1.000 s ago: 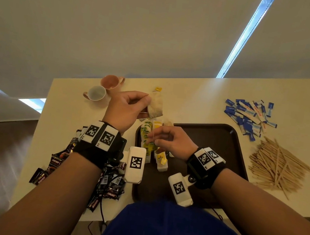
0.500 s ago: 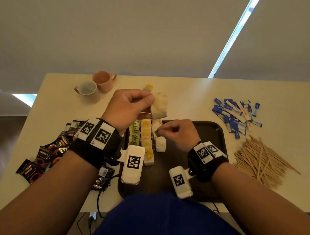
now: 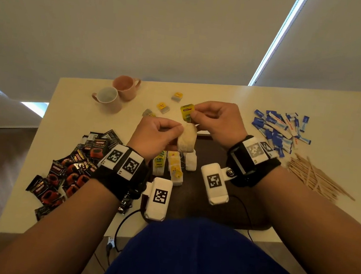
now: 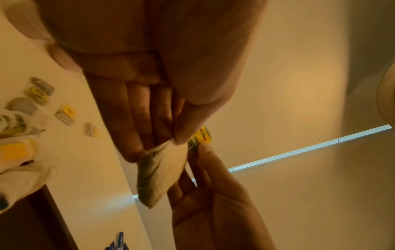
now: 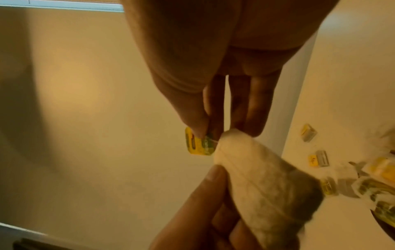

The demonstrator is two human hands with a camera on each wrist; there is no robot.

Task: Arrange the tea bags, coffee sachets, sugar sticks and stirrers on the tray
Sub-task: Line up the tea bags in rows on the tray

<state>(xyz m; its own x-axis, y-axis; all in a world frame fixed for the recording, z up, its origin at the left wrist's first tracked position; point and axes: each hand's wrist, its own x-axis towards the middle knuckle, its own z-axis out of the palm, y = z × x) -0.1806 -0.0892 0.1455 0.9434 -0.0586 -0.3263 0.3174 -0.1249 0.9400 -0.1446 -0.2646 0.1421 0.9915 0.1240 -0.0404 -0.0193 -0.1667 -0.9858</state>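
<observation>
**Holding a tea bag and its tag above the desk**

Pinching the top of a pale tea bag (image 3: pixel 187 141) between thumb and curled fingers, the left hand (image 3: pixel 154 137) is holding it in the air above the far edge of the dark tray (image 3: pixel 214 163). The right hand (image 3: pixel 216 120) is hovering just beyond it, thumb and forefinger nipping the yellow-green paper tag (image 3: pixel 186 114) of that same bag; in the right wrist view a short thread is showing between tag and bag. The two hands are sitting close together, nearly touching.

On the tray's left part, a few tea bags (image 3: pixel 175 166) are lying side by side in short rows, some with yellow labels, one plain white. Three more loose tea bags (image 3: pixel 163 108) are lying on the desk beyond the tray, toward the far edge.

Coffee sachets (image 3: pixel 75 165), black and red, are lying in a loose heap near the desk's left edge. Blue and white sugar sticks (image 3: pixel 280 131) are scattered toward the far right corner, and wooden stirrers (image 3: pixel 314 178) are lying in a pile near the right edge, just beside the tray.

Two pink cups (image 3: pixel 114 94) are standing together near the far left corner, touching one another.
</observation>
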